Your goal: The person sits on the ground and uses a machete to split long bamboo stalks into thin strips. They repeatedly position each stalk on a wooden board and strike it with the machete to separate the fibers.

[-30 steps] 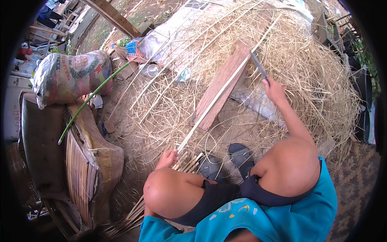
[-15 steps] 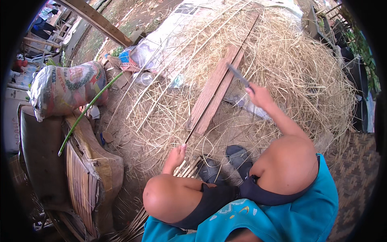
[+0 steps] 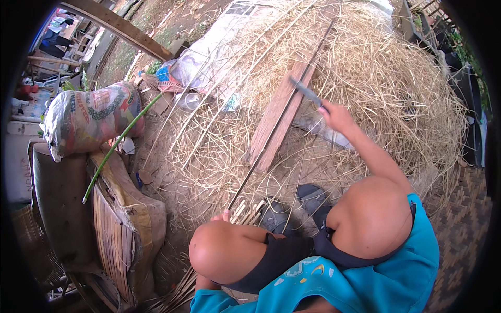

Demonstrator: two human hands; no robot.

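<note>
My left hand (image 3: 223,215) is closed on the near end of a long thin dark strip (image 3: 244,182), and my left knee hides most of that hand. From there the strip runs lengthwise over a brown wooden plank (image 3: 271,122) and past its far end. A knife (image 3: 308,94) is gripped in my right hand (image 3: 338,117), to the right of the plank. Its blade crosses over the strip near the plank's far half; whether it touches the strip I cannot tell.
Pale shavings (image 3: 386,94) are heaped beyond and right of the plank. Several long strips (image 3: 209,122) lie to its left. A stuffed sack (image 3: 91,117) rests on worn furniture (image 3: 141,219), with a green stalk (image 3: 120,141) in front. Woven matting (image 3: 459,224) lies at right.
My left hand has moved nearer and slightly left, behind my knee, with more strip showing between it and the plank. The knife stays over the plank, its blade shifted slightly.
</note>
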